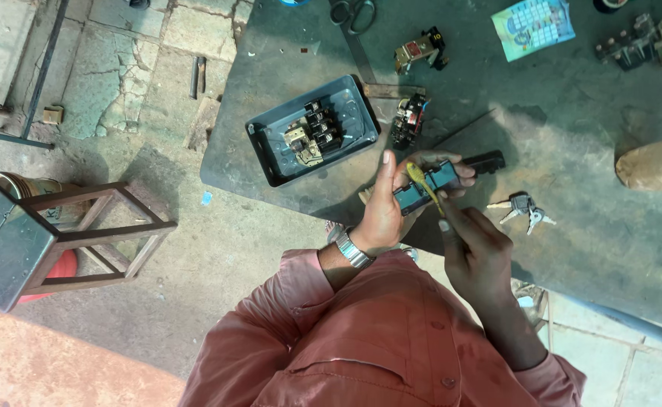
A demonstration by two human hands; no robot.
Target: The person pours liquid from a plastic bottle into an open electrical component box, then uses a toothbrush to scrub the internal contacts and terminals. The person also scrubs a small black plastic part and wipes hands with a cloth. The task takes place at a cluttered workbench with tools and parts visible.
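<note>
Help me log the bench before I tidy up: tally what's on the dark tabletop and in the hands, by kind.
Open metal switch box: 1
Loose electrical parts on the tabletop: about 4
Scissors: 1
Key bunch: 1
Printed card: 1
Brown bag: 1
Black part in left hand: 1
Yellow-handled tool in right hand: 1
Total: about 11

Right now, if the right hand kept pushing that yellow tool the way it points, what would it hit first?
The right hand aims the yellow tool up-left into the black part in the left hand; that part comes first.

On view: 1 open metal box [271,151], 1 bunch of keys [523,209], 1 pair of scissors [352,13], 1 wooden stool [101,234].
</note>
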